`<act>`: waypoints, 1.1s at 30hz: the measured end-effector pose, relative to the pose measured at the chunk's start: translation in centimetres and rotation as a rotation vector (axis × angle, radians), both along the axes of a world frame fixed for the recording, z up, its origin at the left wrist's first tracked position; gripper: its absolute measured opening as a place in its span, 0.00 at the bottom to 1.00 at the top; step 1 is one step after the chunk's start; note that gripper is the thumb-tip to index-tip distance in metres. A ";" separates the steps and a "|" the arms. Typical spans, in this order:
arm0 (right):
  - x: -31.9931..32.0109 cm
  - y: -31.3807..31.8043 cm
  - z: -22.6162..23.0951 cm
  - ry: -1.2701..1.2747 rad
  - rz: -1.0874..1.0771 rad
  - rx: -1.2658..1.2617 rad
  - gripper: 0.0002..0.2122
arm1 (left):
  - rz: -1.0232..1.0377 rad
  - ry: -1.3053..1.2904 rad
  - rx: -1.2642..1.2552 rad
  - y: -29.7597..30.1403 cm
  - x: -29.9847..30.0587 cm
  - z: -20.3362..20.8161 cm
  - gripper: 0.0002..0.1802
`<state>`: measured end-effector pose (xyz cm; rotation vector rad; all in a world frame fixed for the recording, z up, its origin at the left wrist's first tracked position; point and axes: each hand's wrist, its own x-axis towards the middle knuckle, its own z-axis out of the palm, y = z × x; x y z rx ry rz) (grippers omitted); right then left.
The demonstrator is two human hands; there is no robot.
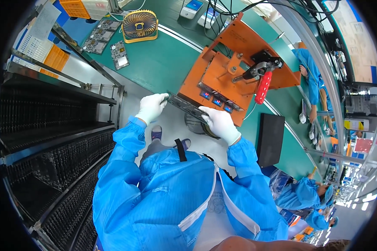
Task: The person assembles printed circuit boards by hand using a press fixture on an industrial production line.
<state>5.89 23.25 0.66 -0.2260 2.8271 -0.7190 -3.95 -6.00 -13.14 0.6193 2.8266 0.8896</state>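
Note:
Between my two white-gloved hands is a long, dark circuit board (186,106), tilted and seen nearly edge-on. My left hand (152,108) pinches its left end. The other end is gripped by my right hand (220,124), with the fingers closed over its edge. The board is in front of the near edge of an orange test fixture (194,79); I cannot tell whether they touch. On the fixture are a toggle clamp with a red handle (263,88) and small lit digital displays (217,101). Another board lies inside the fixture, partly hidden by its upper plate.
A yellow fan (139,26) and loose circuit boards (120,55) lie on the green bench (155,62). Black slotted racks (58,163) stand close on my left. A black flat block (271,140) is right of the fixture. Co-workers in blue (299,194) sit farther right.

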 end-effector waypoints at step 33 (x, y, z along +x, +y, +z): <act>9.0 1.5 2.5 0.213 -0.168 -0.059 0.19 | -0.167 0.004 -0.026 0.4 -4.2 -0.4 0.15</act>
